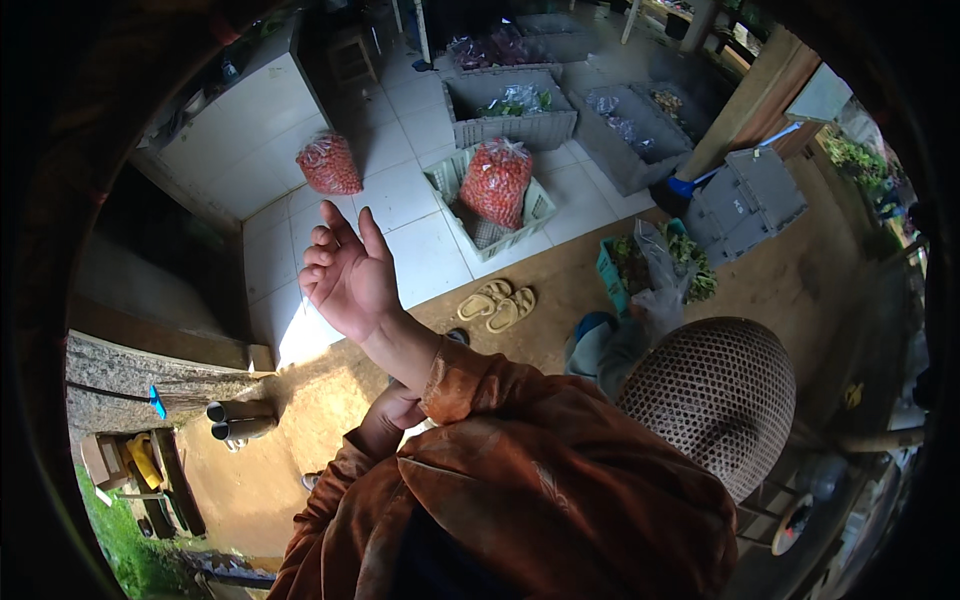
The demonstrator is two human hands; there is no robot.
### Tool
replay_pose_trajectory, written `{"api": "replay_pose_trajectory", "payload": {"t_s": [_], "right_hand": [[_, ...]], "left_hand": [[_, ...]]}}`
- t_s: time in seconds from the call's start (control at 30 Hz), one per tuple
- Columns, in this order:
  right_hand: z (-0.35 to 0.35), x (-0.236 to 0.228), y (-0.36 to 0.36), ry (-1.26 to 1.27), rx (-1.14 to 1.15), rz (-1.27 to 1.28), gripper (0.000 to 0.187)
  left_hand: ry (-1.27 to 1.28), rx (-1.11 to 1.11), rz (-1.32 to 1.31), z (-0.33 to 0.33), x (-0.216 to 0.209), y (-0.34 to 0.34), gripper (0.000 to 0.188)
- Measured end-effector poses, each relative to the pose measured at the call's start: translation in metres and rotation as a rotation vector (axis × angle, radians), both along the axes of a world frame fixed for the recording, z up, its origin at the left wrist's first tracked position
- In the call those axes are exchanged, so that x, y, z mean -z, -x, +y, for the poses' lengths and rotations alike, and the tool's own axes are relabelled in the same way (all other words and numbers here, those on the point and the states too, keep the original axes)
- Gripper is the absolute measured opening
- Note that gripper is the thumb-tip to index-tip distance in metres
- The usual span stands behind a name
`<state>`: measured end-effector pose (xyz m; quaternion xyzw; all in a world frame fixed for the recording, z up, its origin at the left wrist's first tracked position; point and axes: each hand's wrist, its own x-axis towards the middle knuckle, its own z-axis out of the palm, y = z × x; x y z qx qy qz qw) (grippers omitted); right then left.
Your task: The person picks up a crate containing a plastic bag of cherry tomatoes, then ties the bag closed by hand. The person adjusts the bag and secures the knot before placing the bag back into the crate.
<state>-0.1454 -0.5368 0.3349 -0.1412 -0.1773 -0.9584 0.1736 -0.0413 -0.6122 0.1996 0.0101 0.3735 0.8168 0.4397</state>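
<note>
Head view: right hand (350, 285) is raised, palm to camera, over the white tiled floor (425, 250). Thumb and index stand out, the other fingers curl loosely; nothing in them, so that hand is free. Left hand (395, 410) is at the right cuff (450, 385) of the orange-brown jacket (560, 450), touching its lower edge. Left fingers run out of sight behind the fabric, so can't tell whether they grip it or just press.

Cuff position: around the right forearm, below the wrist, bare skin between it and the palm.

Step in hand, my read: sorting out the right sleeve. Next move calls for a sure pinch on the cuff edge, right arm held steady, then a pull along the forearm. Watch for fabric bunching or slipping out. Can't tell which way the cuff is meant to go.

Neither hand is on the produce. One clear bag of red produce (497, 183) sits in the pale green crate (515, 240); a second red-filled bag (328, 165) is on the tiles, beyond the right fingertips. Tan sandals (510, 312) lie on the brown ground (568, 265), well short of the grey crates (515, 132). Woven hat (715, 400) is just beside the jacket, on the right.
</note>
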Motion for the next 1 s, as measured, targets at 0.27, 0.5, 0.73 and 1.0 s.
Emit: {"api": "replay_pose_trajectory", "payload": {"t_s": [0.27,0.5,0.73,1.0], "right_hand": [[-0.015,0.000,-0.006,-0.186,-0.126,-0.062,0.036],[-0.041,0.000,0.005,-0.288,-0.109,0.071,0.036],[-0.017,0.068,0.121,-0.545,0.515,-0.475,0.023],[-0.037,0.167,0.125,-1.735,0.845,-0.065,0.019]], "left_hand": [[-0.143,0.347,0.098,0.018,0.007,0.071,0.021],[-0.166,-0.146,-0.138,-0.009,-0.022,0.027,0.024],[0.466,-0.600,1.057,-0.016,-0.027,0.028,0.041],[0.515,-0.465,0.757,-0.008,-0.031,0.048,0.023]]}}
